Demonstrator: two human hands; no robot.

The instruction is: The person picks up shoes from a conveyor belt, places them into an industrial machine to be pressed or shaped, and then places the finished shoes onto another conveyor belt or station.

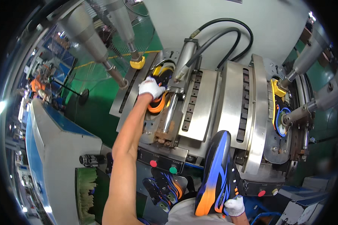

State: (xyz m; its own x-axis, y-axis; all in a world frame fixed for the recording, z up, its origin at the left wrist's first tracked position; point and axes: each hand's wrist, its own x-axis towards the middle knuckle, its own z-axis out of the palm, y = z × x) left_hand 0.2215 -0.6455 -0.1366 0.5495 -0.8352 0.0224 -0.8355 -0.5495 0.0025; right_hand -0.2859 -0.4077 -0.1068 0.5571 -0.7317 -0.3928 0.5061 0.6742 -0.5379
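1. Shoe (214, 174), blue and orange, stands sole-up in our gloved right hand (234, 205), fingers closed around its heel, with open room before the press (214, 101).
2. Our left hand (150, 87) closes on a second shoe (159, 101) wedged between steel plates; its upper is mostly hidden.
3. Lower edge crops our right forearm.

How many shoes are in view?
4, maybe more hidden: one under the left hand in the left press, one in the right press, one held by the right hand, one below the buttons.
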